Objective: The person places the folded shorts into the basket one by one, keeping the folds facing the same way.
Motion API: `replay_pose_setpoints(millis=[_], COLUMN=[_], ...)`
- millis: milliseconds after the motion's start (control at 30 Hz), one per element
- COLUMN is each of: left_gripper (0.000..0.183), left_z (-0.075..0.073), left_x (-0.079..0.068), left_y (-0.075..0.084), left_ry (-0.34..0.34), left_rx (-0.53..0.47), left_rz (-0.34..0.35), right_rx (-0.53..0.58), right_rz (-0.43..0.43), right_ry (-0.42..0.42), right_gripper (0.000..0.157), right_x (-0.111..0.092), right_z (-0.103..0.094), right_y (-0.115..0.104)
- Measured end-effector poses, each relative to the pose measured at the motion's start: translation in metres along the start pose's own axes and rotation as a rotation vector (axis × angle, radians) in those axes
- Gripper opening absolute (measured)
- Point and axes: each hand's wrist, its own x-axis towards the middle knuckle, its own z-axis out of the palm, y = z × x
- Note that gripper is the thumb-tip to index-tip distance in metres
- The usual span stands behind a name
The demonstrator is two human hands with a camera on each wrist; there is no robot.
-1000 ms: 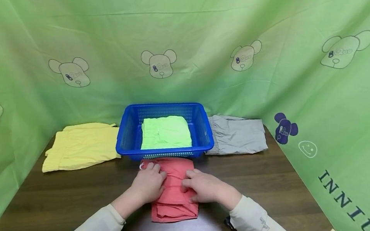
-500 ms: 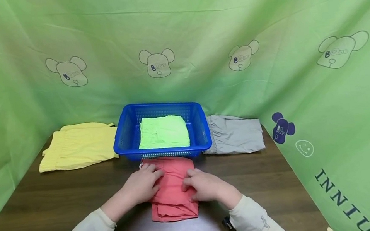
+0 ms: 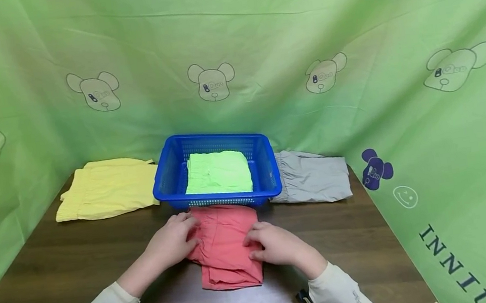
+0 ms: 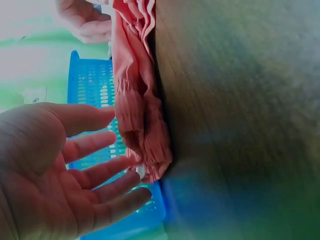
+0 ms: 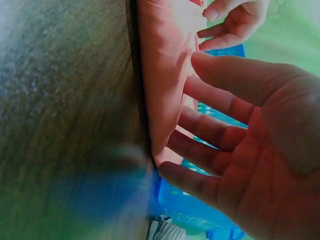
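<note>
A folded pair of coral-red elastic-waist shorts lies on the table just in front of the basket. At its left edge, my left hand has its fingertips on the gathered waistband; in the left wrist view those fingers are spread and fairly straight. My right hand is at the opposite edge, its extended fingers touching the folded side of the cloth, as the right wrist view shows. Neither hand grips the fabric. A lower flap of the shorts juts out toward the near side.
A blue plastic basket stands behind the shorts, holding a folded neon-green garment. Folded yellow shorts lie left of it, and a folded grey garment lies right. A green printed curtain encloses the back and sides.
My left hand has moved left from on top of the red shorts to their left edge, and the waistband part now spreads further left. My right hand has stayed at the right edge.
</note>
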Motion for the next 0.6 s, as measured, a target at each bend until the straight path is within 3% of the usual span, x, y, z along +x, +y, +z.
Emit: replay_pose_setpoints(millis=[233, 467, 600], left_gripper=[0.039, 0.044, 0.056], left_z=[-0.0036, -0.0009, 0.0007], left_x=[-0.0026, -0.0031, -0.0033], left_y=[-0.0055, -0.0068, -0.0065], left_ry=[0.045, 0.048, 0.019], left_rx=[-0.126, -0.228, -0.294], left_rz=[-0.130, -0.215, -0.299], right_rx=[0.028, 0.091, 0.153], right_rz=[0.021, 0.150, 0.233], right_ry=[0.099, 0.145, 0.151], right_gripper=[0.017, 0.015, 0.016], right_x=[0.0024, 0.0027, 0.0028], right_z=[-0.0021, -0.0045, -0.0043], right_y=[0.0004, 0.0037, 0.0065])
